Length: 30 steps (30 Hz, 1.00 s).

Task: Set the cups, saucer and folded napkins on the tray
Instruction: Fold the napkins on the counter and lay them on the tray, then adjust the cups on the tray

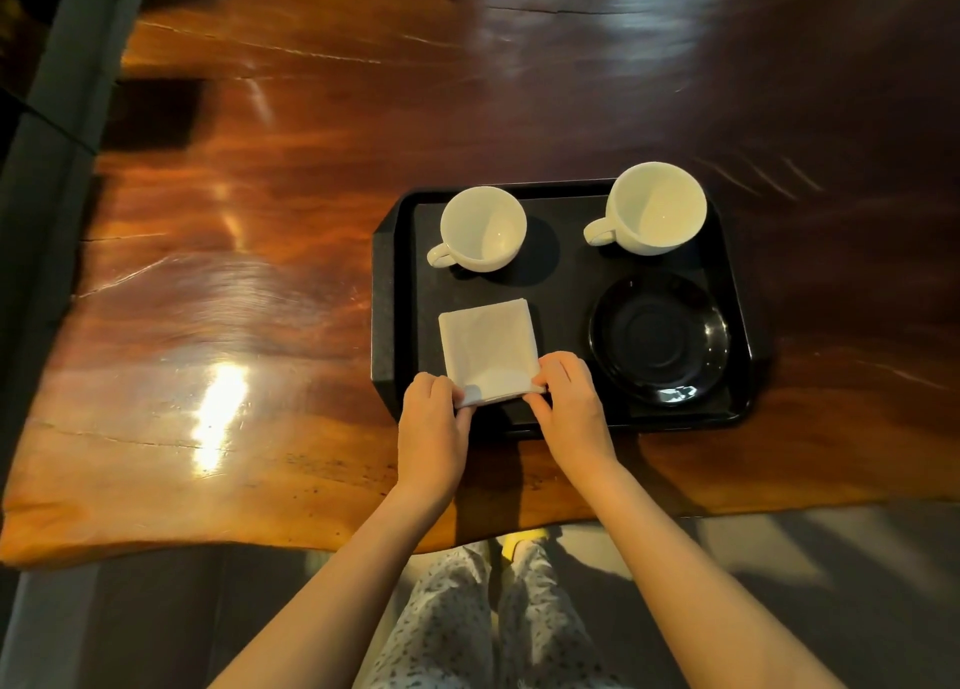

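Observation:
A black rectangular tray (387,293) lies on the wooden table. Two white cups stand at its far side, one at the left (480,228) and one at the right (654,210), both upright and empty with handles pointing left. A black saucer (660,340) sits at the tray's near right. A folded white napkin (488,348) lies flat at the near left. My left hand (434,418) pinches its near left corner and my right hand (569,402) pinches its near right corner.
The glossy wooden table (260,272) stretches wide to the left and beyond the tray. Its near edge runs just below my wrists. A grey floor and my patterned trousers (467,621) show beneath. A dark wall strip stands at the far left.

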Motion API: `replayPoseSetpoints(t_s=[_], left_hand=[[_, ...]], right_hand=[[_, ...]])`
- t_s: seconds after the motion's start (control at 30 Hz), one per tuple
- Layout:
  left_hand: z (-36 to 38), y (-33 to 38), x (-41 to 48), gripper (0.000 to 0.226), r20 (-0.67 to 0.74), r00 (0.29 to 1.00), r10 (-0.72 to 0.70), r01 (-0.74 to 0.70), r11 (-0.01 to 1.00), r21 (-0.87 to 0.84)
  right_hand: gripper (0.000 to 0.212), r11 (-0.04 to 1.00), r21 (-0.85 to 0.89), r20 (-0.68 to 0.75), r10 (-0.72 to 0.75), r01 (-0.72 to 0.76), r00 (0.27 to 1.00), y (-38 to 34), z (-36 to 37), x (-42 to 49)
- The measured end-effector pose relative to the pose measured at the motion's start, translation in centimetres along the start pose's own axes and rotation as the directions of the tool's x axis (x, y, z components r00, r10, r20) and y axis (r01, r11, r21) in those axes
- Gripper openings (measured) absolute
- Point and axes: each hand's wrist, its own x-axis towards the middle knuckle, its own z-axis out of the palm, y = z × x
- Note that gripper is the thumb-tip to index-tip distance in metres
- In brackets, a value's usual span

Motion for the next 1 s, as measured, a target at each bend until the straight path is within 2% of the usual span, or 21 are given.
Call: replayPoseSetpoints(t_s=[0.07, 0.17, 0.2, 0.33, 0.43, 0.5, 0.57, 0.7, 0.77, 0.8, 0.87, 0.93, 1.0], left_hand=[[-0.5, 0.6, 0.3, 0.026, -0.014, 1.000, -0.007, 0.009, 0.995, 0.104], [-0.7, 2.0, 1.4, 0.035, -0.146, 0.977, 0.157, -0.129, 0.975, 0.181], [-0.4, 2.3, 2.0, 0.038, -0.142, 0.968, 0.205, -0.176, 0.966, 0.191], [1.9, 1.0, 3.9, 0.055, 0.068, 0.982, 0.175, -0.187, 0.931, 0.312], [2.9, -0.2, 4.1, 0.059, 0.088, 0.981, 0.175, -0.196, 0.907, 0.373], [3.1, -0.3, 4.2, 0.060, 0.080, 0.979, 0.189, -0.205, 0.897, 0.391], [3.1, -0.3, 4.2, 0.060, 0.089, 0.980, 0.177, -0.198, 0.894, 0.403], [2.5, -0.1, 4.2, 0.062, 0.155, 0.976, 0.153, -0.204, 0.894, 0.400], [1.6, 0.3, 4.6, 0.064, 0.170, 0.974, 0.152, -0.202, 0.919, 0.337], [0.9, 0.7, 4.8, 0.064, 0.149, 0.977, 0.150, -0.183, 0.952, 0.245], [-1.0, 1.6, 5.7, 0.063, 0.038, 0.996, 0.086, -0.084, 0.995, -0.062], [-2.5, 2.6, 7.4, 0.065, -0.005, 0.999, -0.045, 0.040, 0.937, -0.347], [-3.2, 3.5, 9.4, 0.068, 0.088, 0.989, -0.120, 0.148, 0.871, -0.468]], right_hand=[[0.012, 1.000, -0.004, -0.010, -0.012, 0.012, 1.000, 0.0, 0.1, 0.0], [0.012, 0.998, -0.047, -0.017, -0.034, 0.033, 0.999, -0.2, 0.1, -0.1], [0.011, 0.997, -0.065, -0.017, -0.038, 0.037, 0.999, -0.4, 0.0, -0.2], [0.020, 0.988, -0.153, 0.030, -0.019, 0.023, 0.999, -0.7, -0.2, -0.2], [0.030, 0.975, -0.204, 0.084, -0.067, 0.083, 0.994, -0.8, -0.8, 0.1], [0.056, 0.974, -0.181, 0.209, -0.100, 0.139, 0.973, -0.8, -1.1, 0.3], [0.077, 0.954, -0.238, 0.335, -0.096, 0.182, 0.937, -0.8, -1.0, 0.5], [0.076, 0.942, -0.272, 0.412, -0.073, 0.199, 0.908, -0.6, -0.7, 0.9], [0.067, 0.976, -0.177, 0.379, -0.055, 0.130, 0.924, -1.1, -1.6, 1.3], [0.060, 0.991, -0.108, 0.331, -0.036, 0.076, 0.943, -1.4, -2.2, 1.7], [0.052, 1.000, 0.012, 0.222, 0.016, -0.019, 0.975, -2.1, -3.3, 3.4], [0.058, 0.985, 0.145, 0.160, 0.073, -0.097, 0.984, -2.6, -4.0, 6.0], [0.070, 0.954, 0.257, 0.173, 0.111, -0.154, 0.979, -2.9, -4.1, 9.0]])
